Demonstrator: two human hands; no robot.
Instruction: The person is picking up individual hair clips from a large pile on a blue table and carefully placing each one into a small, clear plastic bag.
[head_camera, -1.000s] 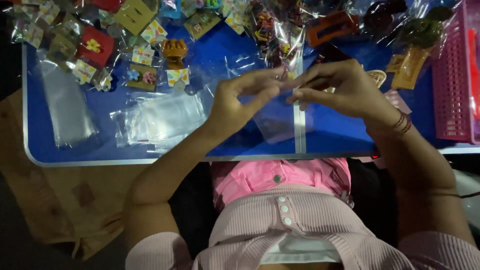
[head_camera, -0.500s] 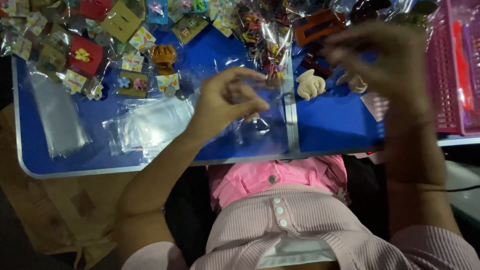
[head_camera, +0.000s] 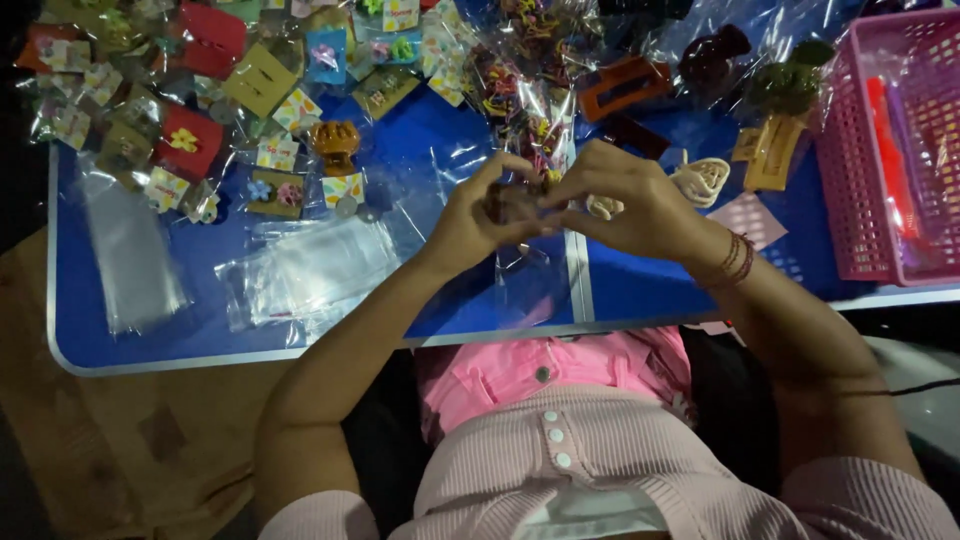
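Observation:
Over the middle of the blue table (head_camera: 660, 280), my left hand (head_camera: 465, 220) and my right hand (head_camera: 625, 200) meet fingertip to fingertip. A small dark brown hair claw clip (head_camera: 508, 200) sits between them, pinched by my right fingers. My left hand grips the top of a clear plastic bag (head_camera: 525, 275), which hangs down below both hands. The clip is at the bag's mouth; how far in it sits is hidden by my fingers.
A pink plastic basket (head_camera: 885, 150) stands at the right edge. Clear empty bags (head_camera: 310, 265) lie at the left, with another flat bag (head_camera: 130, 255) further left. Several packed hair accessories crowd the back, among them an orange claw clip (head_camera: 335, 140) and a cream clip (head_camera: 702, 180).
My right hand went out to the far right, then came back to the middle holding the dark brown clip. It now meets my left hand, which kept hold of the clear bag.

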